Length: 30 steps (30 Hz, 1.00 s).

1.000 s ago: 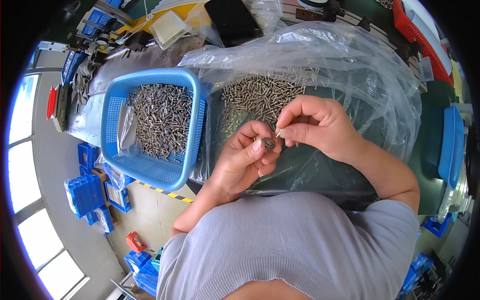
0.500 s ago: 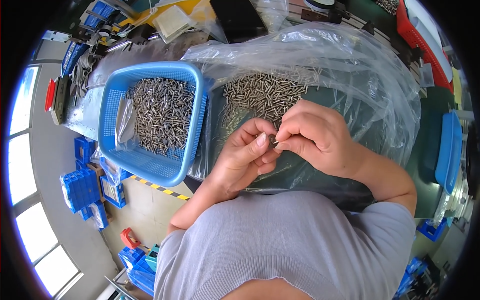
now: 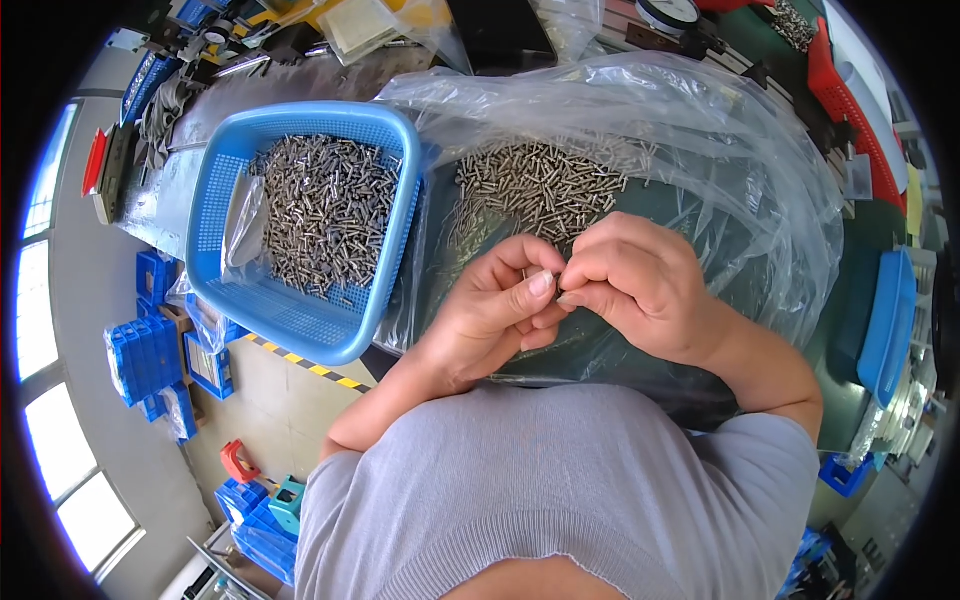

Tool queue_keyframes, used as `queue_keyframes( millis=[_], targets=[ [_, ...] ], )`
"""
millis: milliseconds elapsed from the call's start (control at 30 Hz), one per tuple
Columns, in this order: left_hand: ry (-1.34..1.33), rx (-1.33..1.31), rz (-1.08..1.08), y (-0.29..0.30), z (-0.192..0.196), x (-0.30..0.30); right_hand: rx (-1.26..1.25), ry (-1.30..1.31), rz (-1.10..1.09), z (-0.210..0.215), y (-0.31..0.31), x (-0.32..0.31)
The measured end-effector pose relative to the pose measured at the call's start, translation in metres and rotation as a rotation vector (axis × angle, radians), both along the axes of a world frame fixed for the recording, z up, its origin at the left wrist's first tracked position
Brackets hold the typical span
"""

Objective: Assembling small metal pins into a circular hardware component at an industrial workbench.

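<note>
My left hand (image 3: 500, 303) is closed, its thumb and fingers pinching a small dark metal part (image 3: 557, 287) that is mostly hidden. Against it, the fingertips of my right hand (image 3: 640, 285) are pressed together on the same part, so the two hands meet. Just beyond them a loose pile of short metal pins (image 3: 535, 188) lies on a clear plastic bag (image 3: 740, 130) spread over the bench. To the left stands a blue plastic basket (image 3: 290, 318) holding many similar metal pieces (image 3: 325, 215), with a folded clear plastic bag (image 3: 246, 225) along its inner left side.
A dark flat panel (image 3: 503, 35) and a round dial gauge (image 3: 668, 12) are at the far edge. A red basket (image 3: 845, 110) and a blue tray (image 3: 888, 325) stand at the right. Blue crates (image 3: 150, 355) are on the floor at left, near yellow-black striped tape (image 3: 305, 362).
The view has shifted slightly. Both hands stay together, with the right fingertips now closer over the small part, which shows less than before. The basket and pile look the same.
</note>
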<state>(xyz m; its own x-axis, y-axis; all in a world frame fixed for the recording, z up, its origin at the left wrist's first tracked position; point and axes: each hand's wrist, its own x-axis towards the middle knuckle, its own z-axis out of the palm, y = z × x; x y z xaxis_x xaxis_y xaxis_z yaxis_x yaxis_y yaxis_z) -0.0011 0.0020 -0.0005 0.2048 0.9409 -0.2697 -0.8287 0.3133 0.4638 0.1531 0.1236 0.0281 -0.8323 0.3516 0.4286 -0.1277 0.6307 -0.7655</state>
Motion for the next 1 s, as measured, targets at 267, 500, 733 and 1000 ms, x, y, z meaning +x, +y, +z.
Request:
queue_keyframes(
  millis=[267, 500, 733, 1000],
  targets=[
    [-0.028, -0.043, 0.022, 0.001, 0.000, -0.001, -0.367, -0.090, -0.025, 0.000, 0.004, 0.000],
    [0.003, -0.029, -0.033, -0.002, 0.002, 0.000, -0.170, -0.049, 0.046, -0.003, 0.002, -0.001],
    [0.050, -0.010, 0.075, -0.003, -0.003, 0.003, 0.021, 0.005, -0.036, 0.002, 0.004, 0.002],
    [-0.138, 0.074, 0.098, -0.001, -0.008, -0.005, 0.132, -0.211, -0.145, -0.004, 0.024, 0.004]
  ],
)
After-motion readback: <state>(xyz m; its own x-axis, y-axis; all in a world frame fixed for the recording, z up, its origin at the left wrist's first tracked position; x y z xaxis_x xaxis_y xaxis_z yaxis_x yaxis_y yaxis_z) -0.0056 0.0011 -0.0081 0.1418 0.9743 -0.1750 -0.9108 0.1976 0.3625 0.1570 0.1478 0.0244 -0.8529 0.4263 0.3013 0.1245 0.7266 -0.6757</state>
